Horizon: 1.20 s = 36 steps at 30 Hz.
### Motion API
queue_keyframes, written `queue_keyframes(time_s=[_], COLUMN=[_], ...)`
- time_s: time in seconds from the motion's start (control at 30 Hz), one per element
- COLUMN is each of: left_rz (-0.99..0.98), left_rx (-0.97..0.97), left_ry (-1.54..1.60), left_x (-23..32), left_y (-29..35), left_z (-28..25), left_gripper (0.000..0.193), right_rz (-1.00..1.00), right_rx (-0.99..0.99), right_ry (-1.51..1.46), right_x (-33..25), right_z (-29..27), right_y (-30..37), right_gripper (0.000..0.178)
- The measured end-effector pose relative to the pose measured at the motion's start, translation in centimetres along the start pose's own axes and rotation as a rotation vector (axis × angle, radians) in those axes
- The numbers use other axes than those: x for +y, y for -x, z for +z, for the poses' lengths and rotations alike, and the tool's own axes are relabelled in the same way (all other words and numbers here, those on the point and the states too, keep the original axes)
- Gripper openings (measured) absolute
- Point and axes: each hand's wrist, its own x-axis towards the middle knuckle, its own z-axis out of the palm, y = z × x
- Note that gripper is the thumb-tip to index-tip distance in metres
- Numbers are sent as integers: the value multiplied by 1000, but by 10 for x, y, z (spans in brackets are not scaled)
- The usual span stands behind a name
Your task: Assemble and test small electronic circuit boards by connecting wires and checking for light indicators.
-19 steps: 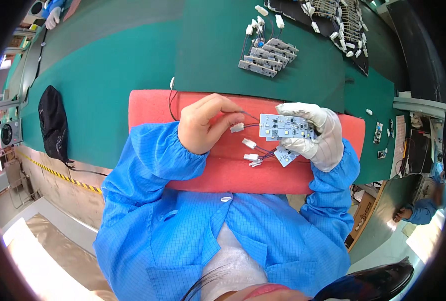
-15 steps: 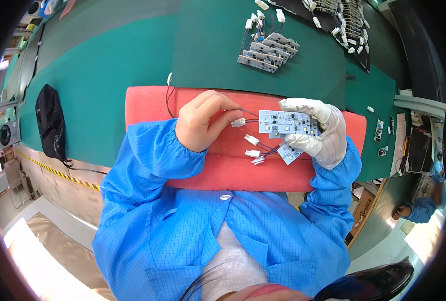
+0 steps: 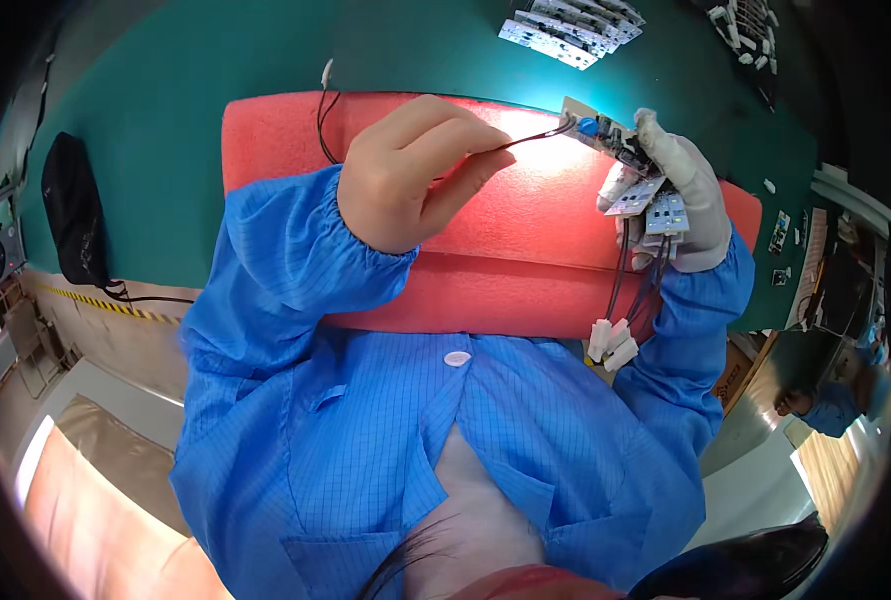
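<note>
My bare left hand (image 3: 425, 175) pinches dark wires (image 3: 535, 138) between thumb and fingers; whatever sits at their end is hidden in the grip. The wires run to a circuit board (image 3: 605, 135), tilted with its component side and a blue round part showing. My right hand (image 3: 690, 195), in a white glove, grips that board by its other end. It also holds smaller white LED boards (image 3: 667, 214) lower in the palm. Their wires hang down to several white plug connectors (image 3: 613, 343). Bright white light falls on the pad and table beyond the tilted board.
Under my hands lies a red foam pad (image 3: 365, 318) on the green table (image 3: 165, 150). Stacked boards (image 3: 570, 30) stand beyond it; more wired parts (image 3: 750, 30) lie far right. A thin cable with a white plug (image 3: 327, 72) crosses the pad's far left. A black pouch (image 3: 73, 205) lies left.
My right hand has turned the board over and raised it, and white light now shines beyond it. The smaller boards' connectors now hang downward. The view has shifted, with the stack nearer the top edge.
</note>
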Motion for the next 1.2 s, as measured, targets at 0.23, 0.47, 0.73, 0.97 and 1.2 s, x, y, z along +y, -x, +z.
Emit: queue_keyframes(time_s=[0.23,0.47,0.73,0.97,1.2], left_rz=[3,16,52,-10,-149], left_rx=[0,-48,-70,7,243], left_ry=[-6,6,14,-16,357], left_x=[0,4,3,10,21], left_y=[0,-7,-10,-19,-35], left_z=[4,1,4,15,54], left_gripper=[18,16,18,17,7], right_rz=[-11,-50,-114,-44,-543], right_rx=[-88,-28,-173,-37,-478], right_ry=[-29,-84,-223,-205,-77], right_x=[7,9,14,-6,43], right_z=[-14,-21,-34,-28,-95], right_y=[-7,-5,-9,6,-17], right_gripper=[62,66,55,55,42])
